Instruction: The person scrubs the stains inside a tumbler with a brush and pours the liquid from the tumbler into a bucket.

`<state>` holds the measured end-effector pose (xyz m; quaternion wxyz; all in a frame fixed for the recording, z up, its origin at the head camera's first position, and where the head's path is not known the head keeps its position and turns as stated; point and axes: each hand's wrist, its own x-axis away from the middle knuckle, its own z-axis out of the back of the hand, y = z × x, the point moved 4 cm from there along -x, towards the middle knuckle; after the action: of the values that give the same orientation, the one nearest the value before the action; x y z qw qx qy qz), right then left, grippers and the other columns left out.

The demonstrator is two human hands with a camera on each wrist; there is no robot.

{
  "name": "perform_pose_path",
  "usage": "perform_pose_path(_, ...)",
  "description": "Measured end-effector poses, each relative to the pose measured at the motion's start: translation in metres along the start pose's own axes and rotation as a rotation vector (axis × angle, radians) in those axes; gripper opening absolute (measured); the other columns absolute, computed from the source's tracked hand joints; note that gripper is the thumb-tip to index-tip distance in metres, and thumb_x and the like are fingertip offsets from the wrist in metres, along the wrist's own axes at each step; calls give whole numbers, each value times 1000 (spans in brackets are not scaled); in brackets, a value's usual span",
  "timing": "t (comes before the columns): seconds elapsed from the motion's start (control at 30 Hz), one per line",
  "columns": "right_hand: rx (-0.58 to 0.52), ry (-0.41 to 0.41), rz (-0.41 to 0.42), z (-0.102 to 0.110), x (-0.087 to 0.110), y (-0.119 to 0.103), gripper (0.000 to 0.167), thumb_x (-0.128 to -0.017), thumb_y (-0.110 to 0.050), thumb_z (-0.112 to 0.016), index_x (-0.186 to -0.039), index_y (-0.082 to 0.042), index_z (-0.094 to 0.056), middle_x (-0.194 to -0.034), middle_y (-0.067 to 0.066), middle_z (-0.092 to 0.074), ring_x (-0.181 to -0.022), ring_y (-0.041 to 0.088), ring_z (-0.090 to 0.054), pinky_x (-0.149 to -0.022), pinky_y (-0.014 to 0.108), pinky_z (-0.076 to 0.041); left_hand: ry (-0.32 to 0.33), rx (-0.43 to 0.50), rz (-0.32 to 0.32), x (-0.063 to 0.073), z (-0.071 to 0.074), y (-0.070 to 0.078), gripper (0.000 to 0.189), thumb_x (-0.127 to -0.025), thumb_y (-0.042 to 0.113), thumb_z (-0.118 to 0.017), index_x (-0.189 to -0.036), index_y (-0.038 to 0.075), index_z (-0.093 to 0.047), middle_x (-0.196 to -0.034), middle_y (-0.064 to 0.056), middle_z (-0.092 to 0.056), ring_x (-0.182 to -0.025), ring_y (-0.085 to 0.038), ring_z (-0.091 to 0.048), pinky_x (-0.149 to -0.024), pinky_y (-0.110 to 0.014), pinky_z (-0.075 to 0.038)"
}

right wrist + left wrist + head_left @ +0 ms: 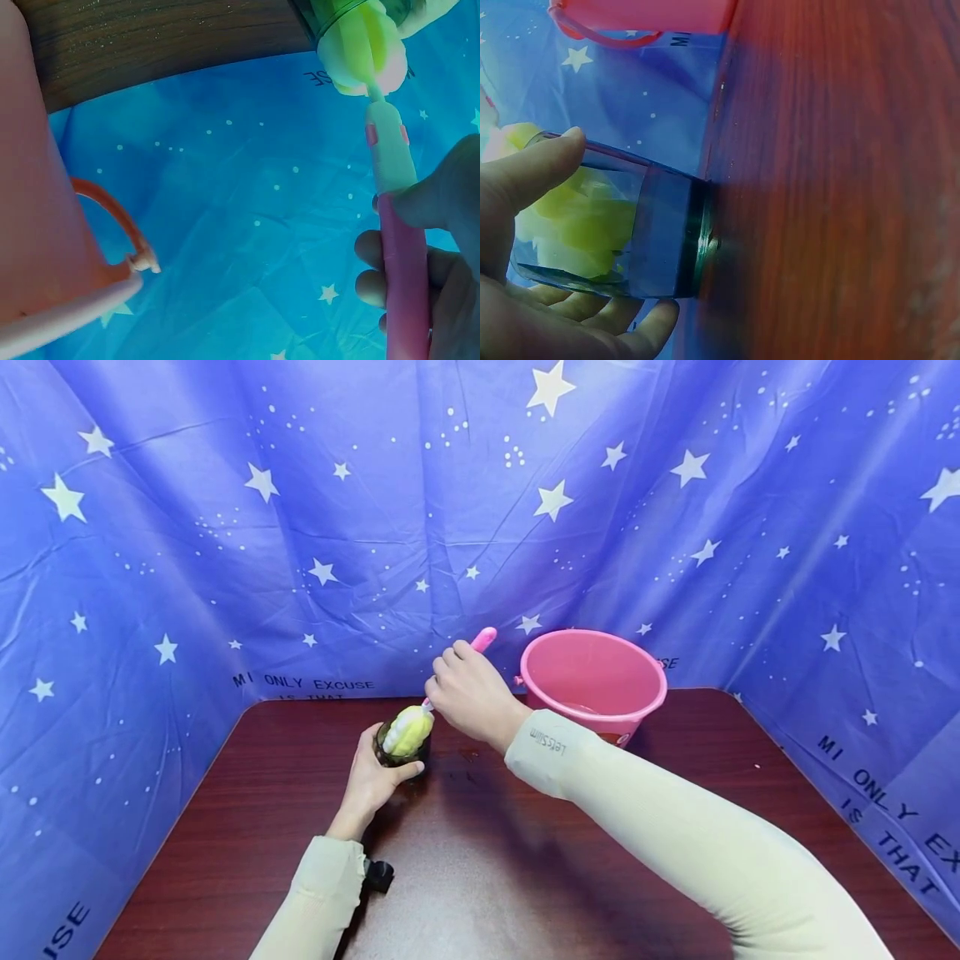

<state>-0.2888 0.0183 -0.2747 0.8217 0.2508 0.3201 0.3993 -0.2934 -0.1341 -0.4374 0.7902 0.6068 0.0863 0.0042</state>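
My left hand (372,781) grips a dark, see-through glass cup (660,225), its thumb on one side and the fingers round the other. The cup's base meets the tabletop in the left wrist view. A bottle brush with a yellow and white sponge head (407,732) is partly inside the cup's mouth. My right hand (474,693) holds the brush by its pink handle (405,277), with the thumb laid along it. Through the cup wall the sponge (585,225) shows in the upper part of the cup.
A pink bucket (592,710) stands at the back right of the dark red wooden table (465,893), close to my right forearm. Its handle (112,210) hangs at the side. A blue curtain with stars (420,527) encloses the table. Small wet-looking spots lie near the cup.
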Motion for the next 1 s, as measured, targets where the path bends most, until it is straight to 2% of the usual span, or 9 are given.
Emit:
perform_pose_path(0.17, 63, 4, 43, 3, -8, -5, 16, -89, -19, -56, -87, -13, -71, -83, 4, -61, -79, 24, -50, -83, 37, -35, -13, -22, -10, 0, 1, 1, 87, -64, 8, -86, -137, 5, -39, -131, -14, -51, -118, -28, -46, -102, -42, -35)
perform_pose_path(0.47, 168, -58, 95, 2, -22, -8, 21, -91, -15, -50, -96, -15, -70, -95, 7, -64, -90, 25, -51, -92, 40, -30, -28, -27, -5, -1, 1, 1, 86, -65, 8, -87, -136, 7, -39, -131, -12, -50, -117, -28, -47, -101, -44, -36)
perform_pose_path(0.67, 171, -104, 109, 0, -30, -8, 20, -93, -17, -50, -98, -18, -69, -96, 6, -63, -93, 24, -50, -94, 40, -28, -35, -36, -29, -1, 2, 1, 85, -65, 9, -87, -135, 6, -39, -129, -13, -51, -116, -28, -48, -100, -43, -36)
perform_pose_path(1.0, 162, -152, 139, -6, -37, -6, 20, -94, -20, -49, -98, -22, -69, -101, 4, -64, -96, 24, -48, -95, 39, -26, -40, -45, -30, -2, 0, 2, 85, -65, 7, -86, -135, 7, -40, -128, -13, -51, -114, -28, -48, -100, -43, -37)
